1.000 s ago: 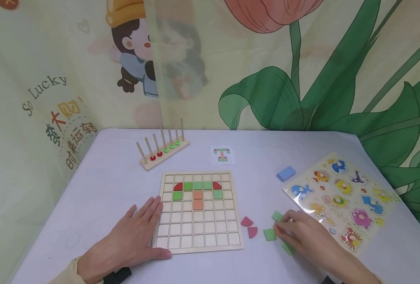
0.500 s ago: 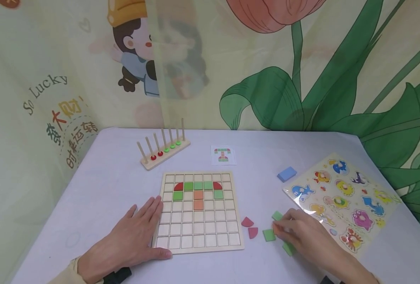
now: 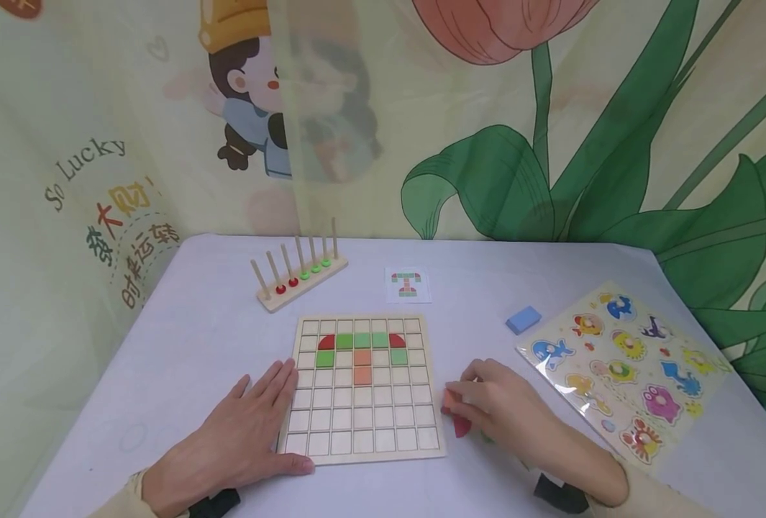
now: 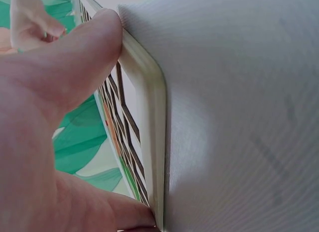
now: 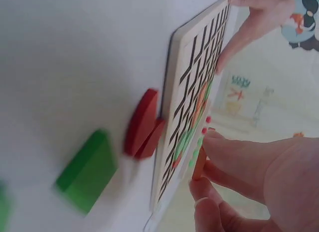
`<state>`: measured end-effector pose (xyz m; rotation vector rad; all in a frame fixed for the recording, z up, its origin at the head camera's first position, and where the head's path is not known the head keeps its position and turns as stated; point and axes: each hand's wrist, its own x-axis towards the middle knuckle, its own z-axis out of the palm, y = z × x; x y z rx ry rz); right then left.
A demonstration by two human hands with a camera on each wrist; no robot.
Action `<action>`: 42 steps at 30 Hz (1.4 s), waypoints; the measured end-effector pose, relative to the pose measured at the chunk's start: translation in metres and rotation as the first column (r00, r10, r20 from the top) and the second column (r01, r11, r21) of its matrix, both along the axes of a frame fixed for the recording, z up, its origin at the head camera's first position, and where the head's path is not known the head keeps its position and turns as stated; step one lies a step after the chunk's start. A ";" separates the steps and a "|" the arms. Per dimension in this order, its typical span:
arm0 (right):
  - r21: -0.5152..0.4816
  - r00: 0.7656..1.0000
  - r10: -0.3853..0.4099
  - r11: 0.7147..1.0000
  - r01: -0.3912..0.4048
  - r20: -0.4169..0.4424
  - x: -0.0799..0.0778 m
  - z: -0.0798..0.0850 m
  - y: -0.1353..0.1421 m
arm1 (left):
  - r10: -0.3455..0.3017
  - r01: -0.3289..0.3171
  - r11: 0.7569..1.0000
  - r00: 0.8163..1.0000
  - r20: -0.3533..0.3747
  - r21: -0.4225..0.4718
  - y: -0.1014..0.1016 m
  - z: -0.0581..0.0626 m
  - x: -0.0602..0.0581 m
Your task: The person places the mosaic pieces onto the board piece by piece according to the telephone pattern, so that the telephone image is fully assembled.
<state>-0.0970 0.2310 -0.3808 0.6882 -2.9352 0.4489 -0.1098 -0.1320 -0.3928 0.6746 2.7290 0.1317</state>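
Note:
My right hand [image 3: 508,403] pinches an orange square tile [image 5: 199,164] between thumb and fingers, just right of the wooden grid board [image 3: 342,440]. Two red quarter-circle pieces [image 5: 141,124] lie on the table by the board's edge, partly covered by this hand in the head view. A green square tile [image 5: 89,172] lies near them. My left hand [image 3: 240,424] lies with straight fingers along the board's left edge, its thumb at the near left corner. Red, green and orange pieces [image 3: 362,375] sit in the board's upper cells.
Behind the board lies a small pattern card [image 3: 408,285]. A peg stand [image 3: 301,284] with red and green beads stands at the back left. To the right are a blue block [image 3: 523,319] and a wrapped sea-animal puzzle sheet [image 3: 625,374].
My right hand has moved left from the loose green tiles toward the board, carrying the orange tile over the red pieces. My left hand stays in place.

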 end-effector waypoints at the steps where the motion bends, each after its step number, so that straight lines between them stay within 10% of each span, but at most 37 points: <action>1: -0.007 1.000 0.025 1.000 -0.025 0.005 -0.003 0.000 -0.006 | 0.000 0.000 1.000 1.000 0.000 0.001 0.000 0.000 0.000; 11: -0.014 0.973 0.232 0.973 -0.232 -0.024 -0.032 -0.004 -0.069 | -0.007 0.007 1.000 1.000 -0.010 -0.001 -0.002 -0.001 0.001; 42: 0.076 0.960 0.280 0.957 -0.279 -0.001 -0.046 -0.011 -0.105 | -0.013 0.013 1.000 1.000 -0.019 -0.003 -0.002 0.001 0.002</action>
